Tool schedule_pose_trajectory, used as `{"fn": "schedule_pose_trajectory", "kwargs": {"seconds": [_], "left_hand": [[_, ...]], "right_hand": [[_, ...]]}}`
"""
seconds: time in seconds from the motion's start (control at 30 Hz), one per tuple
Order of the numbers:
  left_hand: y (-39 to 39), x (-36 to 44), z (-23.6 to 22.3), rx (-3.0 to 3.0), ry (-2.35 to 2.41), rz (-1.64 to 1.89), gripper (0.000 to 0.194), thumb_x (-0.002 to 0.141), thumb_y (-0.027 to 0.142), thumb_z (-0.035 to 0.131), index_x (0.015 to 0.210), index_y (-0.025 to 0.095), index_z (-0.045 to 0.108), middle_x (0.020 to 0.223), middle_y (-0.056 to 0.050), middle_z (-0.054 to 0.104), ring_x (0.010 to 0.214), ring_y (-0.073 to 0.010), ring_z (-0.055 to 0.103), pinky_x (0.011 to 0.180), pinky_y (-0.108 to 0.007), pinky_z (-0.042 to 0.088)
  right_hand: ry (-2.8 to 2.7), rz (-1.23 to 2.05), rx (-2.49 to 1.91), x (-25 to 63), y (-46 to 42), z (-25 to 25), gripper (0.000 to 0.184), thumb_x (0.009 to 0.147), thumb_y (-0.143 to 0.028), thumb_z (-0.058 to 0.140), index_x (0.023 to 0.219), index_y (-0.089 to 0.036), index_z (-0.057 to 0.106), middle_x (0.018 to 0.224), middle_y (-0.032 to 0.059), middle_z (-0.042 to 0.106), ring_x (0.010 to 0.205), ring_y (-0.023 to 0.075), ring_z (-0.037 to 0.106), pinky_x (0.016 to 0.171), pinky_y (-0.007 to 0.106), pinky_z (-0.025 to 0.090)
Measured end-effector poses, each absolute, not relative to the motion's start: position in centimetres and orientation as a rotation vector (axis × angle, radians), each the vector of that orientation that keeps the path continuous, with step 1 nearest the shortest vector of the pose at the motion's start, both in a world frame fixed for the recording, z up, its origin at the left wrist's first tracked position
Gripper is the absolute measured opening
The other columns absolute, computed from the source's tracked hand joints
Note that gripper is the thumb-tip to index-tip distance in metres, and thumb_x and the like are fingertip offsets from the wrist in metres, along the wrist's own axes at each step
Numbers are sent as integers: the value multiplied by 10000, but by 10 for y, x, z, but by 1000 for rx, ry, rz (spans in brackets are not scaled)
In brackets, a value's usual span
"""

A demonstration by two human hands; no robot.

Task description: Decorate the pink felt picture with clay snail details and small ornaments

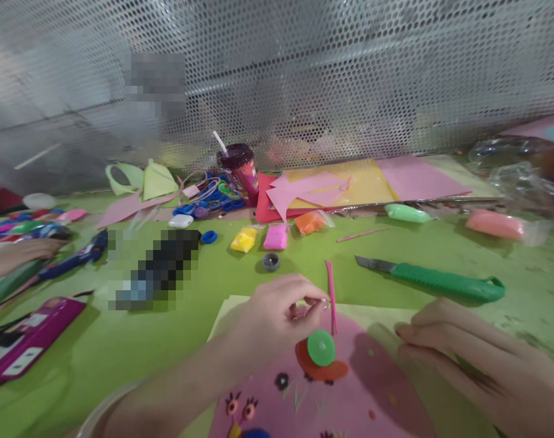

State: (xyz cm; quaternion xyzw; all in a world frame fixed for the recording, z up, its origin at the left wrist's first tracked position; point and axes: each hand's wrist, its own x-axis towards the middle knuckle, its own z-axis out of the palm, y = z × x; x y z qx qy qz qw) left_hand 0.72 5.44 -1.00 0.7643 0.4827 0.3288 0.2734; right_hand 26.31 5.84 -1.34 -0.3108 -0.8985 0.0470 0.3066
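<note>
My left hand (288, 310) hovers over a pink paper sheet (267, 377), thumb and forefinger pinched together. Whatever is between the tips is too small to make out. Right beside those fingertips is a thin pink modelling tool (332, 298); whether they touch it is unclear. Just below, a green clay disc (321, 348) sits on an orange-red clay shape (338, 370). A small dark clay flower (282, 381) and clay eyes on stalks (249, 408) decorate the sheet. My right hand (481, 365) lies at the sheet's right side, fingers stretched out, holding nothing visible.
Beyond my hands are a green utility knife (445, 281), a grey cap (271, 261), and yellow (244, 240), pink (275, 237) and orange (311, 223) clay packets. A drink cup (241, 173) stands near the perforated metal panel (313, 79). Another person's hand (21, 255) is at far left.
</note>
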Motion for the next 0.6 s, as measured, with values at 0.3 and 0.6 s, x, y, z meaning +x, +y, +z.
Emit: {"fn": "schedule_pose_trajectory", "kwargs": {"seconds": [0.3, 0.6], "left_hand": [[55, 5, -13, 2092, 1292, 867, 53, 801, 162, 572, 790, 189, 616, 740, 21, 605, 636, -81, 528, 588, -195, 418], [54, 4, -14, 2087, 1335, 820, 84, 799, 143, 559, 781, 213, 600, 754, 33, 601, 666, -87, 548, 604, -192, 428]], "right_hand": [[-2378, 120, -753, 257, 62, -10, 256, 948, -267, 364, 819, -238, 584, 728, 0, 629, 666, 69, 601, 607, 146, 484], [-2280, 311, -798, 257, 59, -19, 184, 913, -206, 425, 838, -217, 593, 778, 21, 602, 706, 109, 582, 604, 206, 489]]}}
